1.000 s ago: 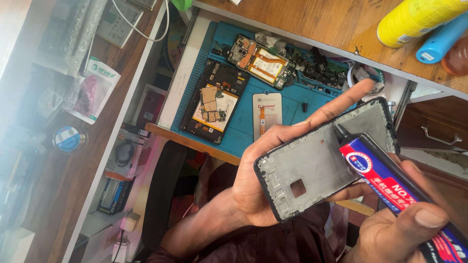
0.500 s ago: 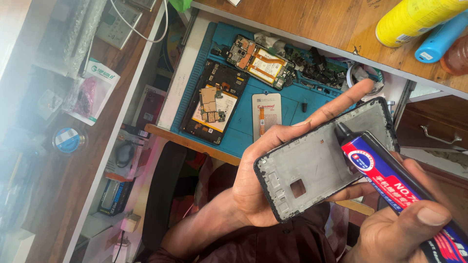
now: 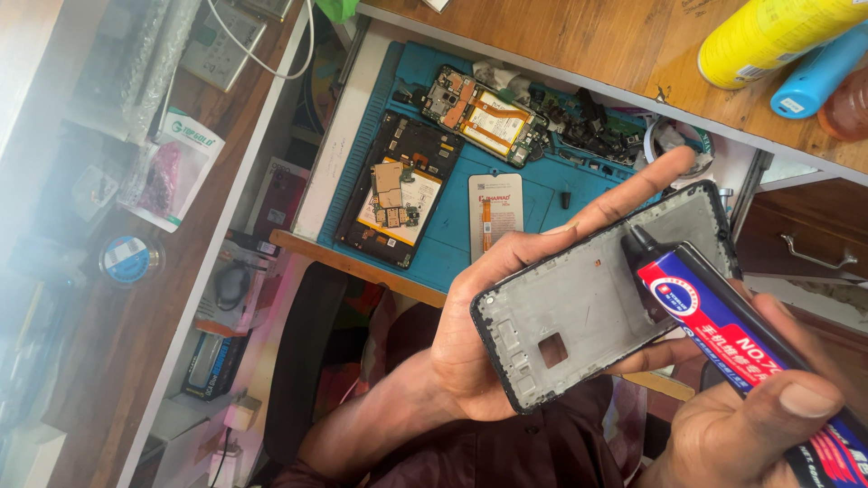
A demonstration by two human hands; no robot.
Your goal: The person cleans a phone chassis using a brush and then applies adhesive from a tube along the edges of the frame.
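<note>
Phone frame (image 3: 588,303) gripped in your left hand (image 3: 479,352), long axis running up-right; glue tube (image 3: 732,339) clasped in your right hand (image 3: 750,434), nozzle touching the frame's upper-right end.

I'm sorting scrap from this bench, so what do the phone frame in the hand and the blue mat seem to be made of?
The phone frame looks like dull grey metal in the middle plate, matte with punched cutouts, edged by a black rim that is probably plastic. The blue mat looks like soft matte rubber or silicone, with moulded ridges and compartments along its edge. Neither can be confirmed by sight alone.
</note>
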